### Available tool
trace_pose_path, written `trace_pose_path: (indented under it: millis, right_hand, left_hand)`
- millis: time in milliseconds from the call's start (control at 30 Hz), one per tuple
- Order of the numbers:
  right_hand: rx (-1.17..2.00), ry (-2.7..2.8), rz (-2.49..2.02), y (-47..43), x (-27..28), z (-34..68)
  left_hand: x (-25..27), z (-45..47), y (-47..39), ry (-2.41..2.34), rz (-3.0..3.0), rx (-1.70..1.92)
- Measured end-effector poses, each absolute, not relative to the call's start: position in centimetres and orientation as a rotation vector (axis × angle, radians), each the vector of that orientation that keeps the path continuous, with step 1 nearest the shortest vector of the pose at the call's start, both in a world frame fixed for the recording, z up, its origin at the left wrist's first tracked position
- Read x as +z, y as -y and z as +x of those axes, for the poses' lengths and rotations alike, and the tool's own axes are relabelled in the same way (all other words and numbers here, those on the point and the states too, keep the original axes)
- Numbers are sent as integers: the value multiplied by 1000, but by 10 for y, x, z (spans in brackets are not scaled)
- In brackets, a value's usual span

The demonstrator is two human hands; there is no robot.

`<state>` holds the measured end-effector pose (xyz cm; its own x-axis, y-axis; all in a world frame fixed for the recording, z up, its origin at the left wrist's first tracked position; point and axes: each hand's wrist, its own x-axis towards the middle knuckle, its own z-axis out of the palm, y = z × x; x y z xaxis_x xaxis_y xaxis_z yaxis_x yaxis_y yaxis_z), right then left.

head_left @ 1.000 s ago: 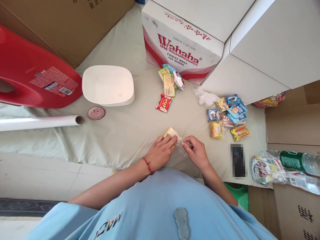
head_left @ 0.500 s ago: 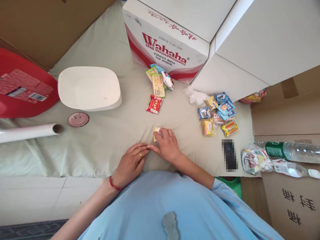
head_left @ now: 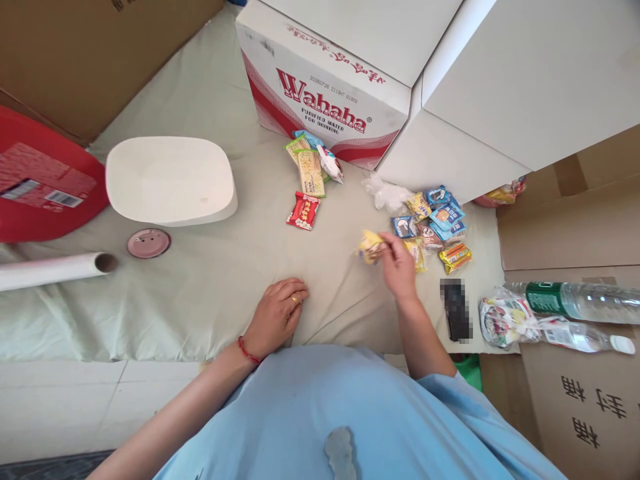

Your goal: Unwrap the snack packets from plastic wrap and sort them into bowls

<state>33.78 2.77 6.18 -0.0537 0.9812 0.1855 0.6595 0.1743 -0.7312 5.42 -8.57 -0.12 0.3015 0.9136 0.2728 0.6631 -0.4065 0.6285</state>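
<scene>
My right hand (head_left: 400, 267) is closed on a small yellow snack packet (head_left: 371, 247), slightly blurred, held by its edge just left of a pile of wrapped snacks. That pile has a blue packet (head_left: 449, 217), a dark blue one (head_left: 403, 227) and an orange-yellow one (head_left: 455, 257). Flat on the cloth lies my left hand (head_left: 280, 307), fingers stretched out and holding nothing. Farther back, a red snack packet (head_left: 303, 211) lies in front of a green-and-yellow cracker packet (head_left: 311, 173) and a white packet (head_left: 331, 164).
A white plastic basin (head_left: 170, 215) stands at the left beside a red container (head_left: 45, 180). Nearby are a pink round lid (head_left: 149, 243) and a white tube (head_left: 50, 270). A Wahaha carton (head_left: 325, 93) is behind. Water bottles (head_left: 600, 303) and a pixelated dark object (head_left: 456, 310) lie right.
My right hand has lifted the yellow packet off the cloth and carried it right, toward the snack pile. My left hand has shifted slightly and stays on the cloth.
</scene>
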Motion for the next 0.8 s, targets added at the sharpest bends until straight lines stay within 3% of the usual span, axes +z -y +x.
trace_pose_path:
  millis: [200, 467, 700, 800]
  right_hand:
    - [322, 1512, -1820, -110, 62, 445]
    - [-21, 1826, -2324, -132, 40, 431]
    - [-272, 1779, -1958, -125, 58, 426]
    - [-212, 1835, -1733, -125, 71, 400]
  left_hand:
    - [-3, 56, 83, -1433, 2190, 868]
    - [0, 58, 83, -1448, 2185, 826]
    - [0, 56, 80, -1430, 2142, 805]
    - [0, 56, 79, -1418, 2132, 788]
